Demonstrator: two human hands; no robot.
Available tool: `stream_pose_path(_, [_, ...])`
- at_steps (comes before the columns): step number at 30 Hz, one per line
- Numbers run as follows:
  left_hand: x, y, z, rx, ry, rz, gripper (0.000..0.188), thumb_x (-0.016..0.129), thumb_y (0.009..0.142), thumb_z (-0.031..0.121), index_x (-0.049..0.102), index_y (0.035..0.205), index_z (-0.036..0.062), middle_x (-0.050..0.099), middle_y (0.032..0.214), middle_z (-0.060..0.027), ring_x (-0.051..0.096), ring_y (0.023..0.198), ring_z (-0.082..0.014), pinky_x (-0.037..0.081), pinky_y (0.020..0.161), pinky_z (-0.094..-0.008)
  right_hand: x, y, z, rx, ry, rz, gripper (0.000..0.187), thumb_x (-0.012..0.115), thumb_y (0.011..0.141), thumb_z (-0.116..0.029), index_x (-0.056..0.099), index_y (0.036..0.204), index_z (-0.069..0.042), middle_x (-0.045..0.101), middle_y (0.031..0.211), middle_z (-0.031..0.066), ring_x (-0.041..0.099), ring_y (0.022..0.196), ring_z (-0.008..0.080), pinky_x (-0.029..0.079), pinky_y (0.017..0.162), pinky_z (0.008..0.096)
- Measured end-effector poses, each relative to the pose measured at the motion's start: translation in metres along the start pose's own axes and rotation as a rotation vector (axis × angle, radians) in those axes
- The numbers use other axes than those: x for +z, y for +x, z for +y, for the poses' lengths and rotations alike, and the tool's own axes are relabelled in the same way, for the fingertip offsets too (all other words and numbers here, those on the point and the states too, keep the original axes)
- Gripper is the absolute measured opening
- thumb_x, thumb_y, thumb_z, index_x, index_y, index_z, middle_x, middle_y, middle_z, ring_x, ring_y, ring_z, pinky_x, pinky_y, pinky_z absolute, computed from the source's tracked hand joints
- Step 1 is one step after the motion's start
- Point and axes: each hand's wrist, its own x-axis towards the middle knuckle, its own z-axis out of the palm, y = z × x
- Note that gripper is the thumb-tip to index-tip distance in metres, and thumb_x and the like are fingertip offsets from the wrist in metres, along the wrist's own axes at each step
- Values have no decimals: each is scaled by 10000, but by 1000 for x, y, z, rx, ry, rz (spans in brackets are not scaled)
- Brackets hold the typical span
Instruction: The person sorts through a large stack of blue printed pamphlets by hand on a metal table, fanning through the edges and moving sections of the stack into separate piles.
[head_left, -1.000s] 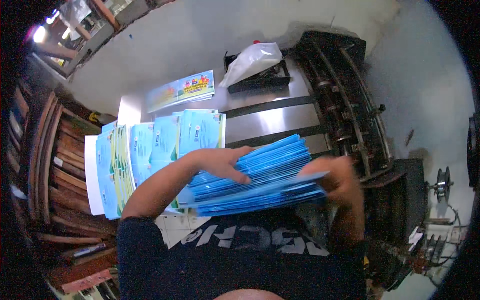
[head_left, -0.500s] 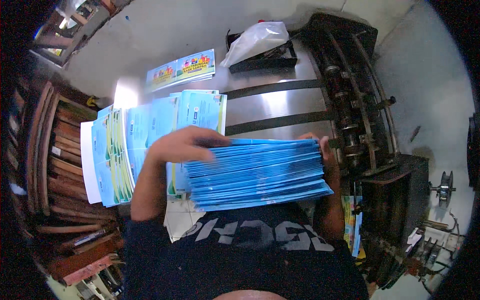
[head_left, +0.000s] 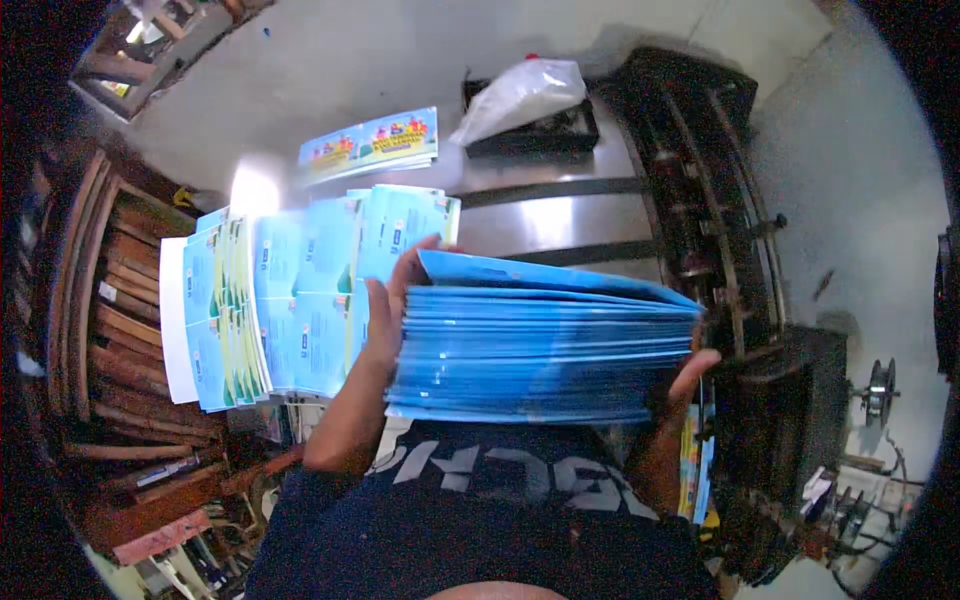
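Observation:
A thick stack of blue printed sheets [head_left: 545,350], apparently folded booklets, is held up between my two hands in front of my chest. My left hand [head_left: 388,305] presses against its left end, thumb up and fingers reaching behind the far corner. At the right end my right hand [head_left: 688,378] supports the stack. Its thumb shows beside the edge, and the other fingers are hidden. The topmost sheet lifts a little from the ones below. Just beyond my left hand, overlapping blue and green printed sheets [head_left: 325,245] lie spread on the metal table.
Farther back lies a small pile of printed covers [head_left: 400,140]. A black tray [head_left: 575,130] holds a white plastic bag [head_left: 530,95]. Dark machine rollers and bars [head_left: 700,215] border the table's right side. A wooden rack [head_left: 140,310] stands at the left.
My left hand has moved from the stack's top left to its left end. The stack's edges look more even, and its top sheet now tilts up. My right hand has come nearer to me.

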Motion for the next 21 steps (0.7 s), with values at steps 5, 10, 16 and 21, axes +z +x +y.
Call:
stream_pose_path(5, [-44, 19, -16, -259, 126, -95, 888, 202, 864, 766, 375, 1387, 70, 525, 1239, -131, 516, 1115, -230, 416, 984, -377, 42, -2, -9, 64, 99, -72, 922, 255, 854, -763, 271, 1468, -77, 399, 1432, 139, 412, 1290, 287, 334, 1068, 466])
stream_pose_path(10, [-32, 21, -27, -158, 191, -45, 980, 207, 810, 823, 291, 1450, 85, 390, 1413, -135, 394, 1279, -255, 316, 1080, -403, 88, 15, -19, 201, 86, -108, 934, 247, 854, -758, 220, 1480, -66, 323, 1486, 138, 348, 1342, 278, 282, 1112, 466])
stream_pose_path(16, [-40, 22, -26, -93, 235, -48, 1086, 165, 758, 868, 222, 1476, 56, 285, 1499, -175, 293, 1370, -316, 210, 1134, -437, 74, 26, -7, 82, 38, -547, 996, 195, 828, -782, 194, 1482, -30, 285, 1506, 164, 282, 1384, 286, 181, 1154, 432])
stream_pose_path(21, [-30, 16, -23, -147, 277, -63, 1091, 175, 757, 870, 185, 1487, 59, 278, 1506, -143, 273, 1377, -289, 207, 1136, -420, 82, 24, -35, 177, -88, -527, 974, 183, 856, -759, 253, 1451, 10, 307, 1497, 164, 309, 1370, 283, 203, 1146, 408])
